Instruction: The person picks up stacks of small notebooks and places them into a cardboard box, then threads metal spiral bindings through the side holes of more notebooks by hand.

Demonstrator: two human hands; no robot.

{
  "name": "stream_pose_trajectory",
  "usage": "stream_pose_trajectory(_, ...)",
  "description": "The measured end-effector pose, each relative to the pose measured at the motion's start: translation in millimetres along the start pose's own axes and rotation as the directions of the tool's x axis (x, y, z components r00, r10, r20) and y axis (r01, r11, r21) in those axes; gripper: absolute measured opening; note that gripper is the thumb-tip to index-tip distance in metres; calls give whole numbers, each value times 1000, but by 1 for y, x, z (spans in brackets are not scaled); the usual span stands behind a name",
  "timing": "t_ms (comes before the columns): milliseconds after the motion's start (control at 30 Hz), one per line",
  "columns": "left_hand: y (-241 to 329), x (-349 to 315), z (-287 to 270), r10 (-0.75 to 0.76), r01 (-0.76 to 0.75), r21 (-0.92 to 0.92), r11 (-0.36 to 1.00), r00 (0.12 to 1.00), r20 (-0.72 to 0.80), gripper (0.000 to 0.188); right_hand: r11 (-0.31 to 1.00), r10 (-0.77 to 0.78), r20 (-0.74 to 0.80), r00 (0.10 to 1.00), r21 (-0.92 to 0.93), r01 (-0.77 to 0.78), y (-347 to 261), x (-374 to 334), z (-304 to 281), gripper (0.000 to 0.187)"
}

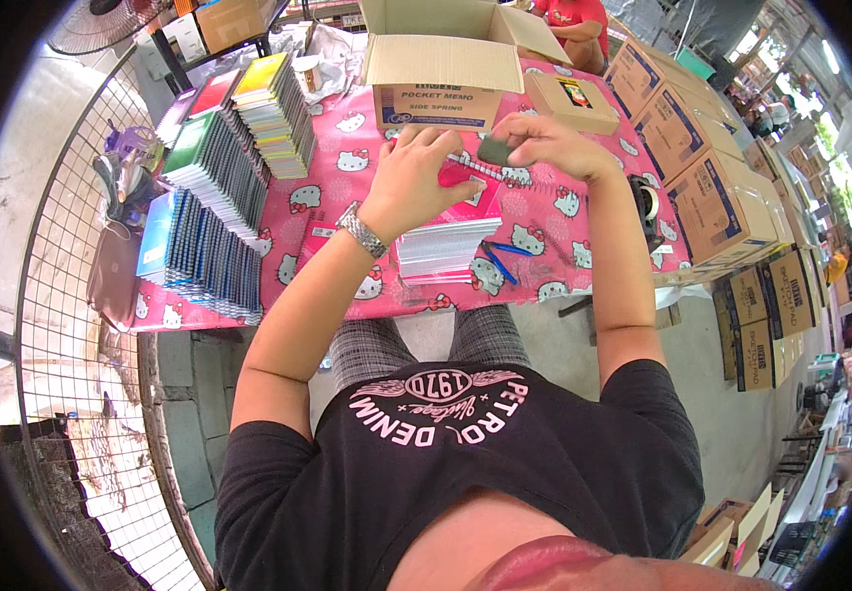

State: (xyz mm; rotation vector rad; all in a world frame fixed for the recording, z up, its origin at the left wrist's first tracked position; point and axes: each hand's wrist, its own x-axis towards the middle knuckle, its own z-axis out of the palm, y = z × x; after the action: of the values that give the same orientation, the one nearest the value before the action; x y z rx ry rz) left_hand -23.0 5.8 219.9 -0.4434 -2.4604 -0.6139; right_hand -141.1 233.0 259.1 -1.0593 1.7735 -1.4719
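Observation:
A pink spiral notebook (pixel 480 202) lies on top of a stack of notebooks (pixel 451 251) with white page edges, in front of me on the table. Fingers curled toward its spiral edge and thumb across its cover, my left hand (pixel 414 182) holds it. My right hand (pixel 556 148) pinches a small dark green flat piece (pixel 495 150) close to the wire spiral (pixel 480 167). A loose tail of the coil stretches to the right below that hand. What the piece is made of, I cannot tell. A blue-handled hand tool (pixel 502 262) rests right of the stack.
Stacks of blue (pixel 199 261), green (pixel 214 172) and yellow (pixel 276 108) notebooks stand at the left. An open carton (pixel 441 89) and a smaller box (pixel 572 103) are at the back. A tape dispenser (pixel 646 212) and stacked cartons (pixel 721 202) line the right. Someone in red (pixel 576 25) sits beyond.

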Motion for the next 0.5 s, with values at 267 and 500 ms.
stream_pose_trajectory(267,1,-1,-2,-17,17,-29,999,1000,7,48,973,12,37,999,-231,-3,2,12,-1,46)
stream_pose_trajectory(500,-9,0,-2,-16,13,-135,991,1000,-20,45,996,12,33,999,-84,-9,12,23,-1,61)
